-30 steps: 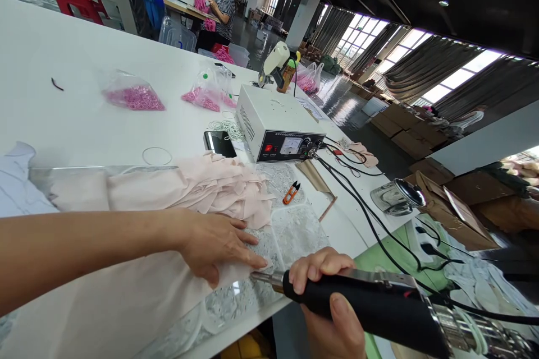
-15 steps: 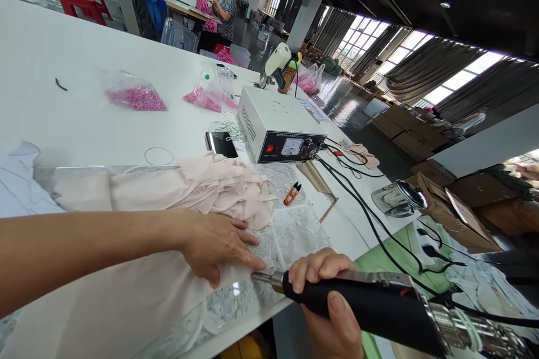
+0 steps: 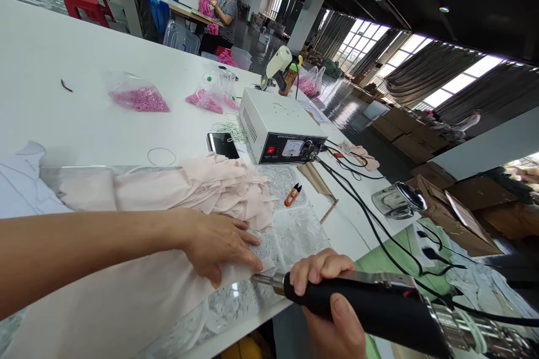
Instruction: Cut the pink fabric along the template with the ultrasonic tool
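My left hand (image 3: 223, 244) lies with fingers spread, pressing a pale pink fabric piece (image 3: 126, 297) onto the clear sheet (image 3: 295, 230) over the table. In my right hand (image 3: 328, 291) is a black-handled ultrasonic welding gun (image 3: 370, 303), its fingers wrapped round the grip. The gun's metal tip points left and meets the fabric's edge, just below my left index finger; whether it presses down I cannot tell. Behind my left hand lies a heap of pale pink fabric pieces (image 3: 223, 185). Orange thread snips (image 3: 292, 194) rest on the sheet to the right of the heap.
A white control box (image 3: 282, 123) stands behind, black cables (image 3: 366, 207) running from it to the right. Nearby are a phone (image 3: 223, 146), bags of pink bits (image 3: 141, 95) and a glass jar (image 3: 398, 200). A co-worker (image 3: 227, 11) sits at a sewing machine far back.
The view has shifted very slightly. Both hands, the fabric and the welding gun keep nearly the same positions; the left index fingertip has drawn back a little from the fabric's corner.
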Demonstrator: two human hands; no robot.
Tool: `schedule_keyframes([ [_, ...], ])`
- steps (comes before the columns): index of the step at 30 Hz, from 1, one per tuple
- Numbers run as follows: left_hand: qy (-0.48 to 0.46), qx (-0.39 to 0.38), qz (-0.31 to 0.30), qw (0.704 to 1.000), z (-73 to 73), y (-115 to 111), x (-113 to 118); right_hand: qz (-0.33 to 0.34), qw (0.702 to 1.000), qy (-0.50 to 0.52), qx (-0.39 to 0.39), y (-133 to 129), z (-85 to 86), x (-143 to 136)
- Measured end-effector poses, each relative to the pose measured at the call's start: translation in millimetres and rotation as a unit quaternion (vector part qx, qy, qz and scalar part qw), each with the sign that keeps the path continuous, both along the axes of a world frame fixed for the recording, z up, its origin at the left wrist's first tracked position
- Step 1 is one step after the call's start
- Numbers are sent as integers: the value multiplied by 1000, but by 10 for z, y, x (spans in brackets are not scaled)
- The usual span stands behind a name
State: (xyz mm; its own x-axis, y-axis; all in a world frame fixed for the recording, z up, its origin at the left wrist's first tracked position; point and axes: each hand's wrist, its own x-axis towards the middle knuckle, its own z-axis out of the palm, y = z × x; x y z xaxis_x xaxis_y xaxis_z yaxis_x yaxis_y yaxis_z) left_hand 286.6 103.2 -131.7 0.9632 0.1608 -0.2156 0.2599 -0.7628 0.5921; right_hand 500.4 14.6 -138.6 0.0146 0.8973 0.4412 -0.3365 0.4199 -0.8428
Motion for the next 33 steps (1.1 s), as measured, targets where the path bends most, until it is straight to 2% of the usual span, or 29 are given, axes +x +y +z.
schedule_keyframes([
  [6,-15,-12,1,1000,-16,-4,-4,-49,999,13,11,22,11,117],
  [13,-32,-9,-6,999,-37,6,-17,-42,999,19,17,78,-90,139],
  [27,-111,121,-62,984,-93,-30,-126,-44,999,24,5,143,-75,172],
  [33,-136,127,-59,981,-136,-21,-143,-52,998,25,1,152,-44,167],
])
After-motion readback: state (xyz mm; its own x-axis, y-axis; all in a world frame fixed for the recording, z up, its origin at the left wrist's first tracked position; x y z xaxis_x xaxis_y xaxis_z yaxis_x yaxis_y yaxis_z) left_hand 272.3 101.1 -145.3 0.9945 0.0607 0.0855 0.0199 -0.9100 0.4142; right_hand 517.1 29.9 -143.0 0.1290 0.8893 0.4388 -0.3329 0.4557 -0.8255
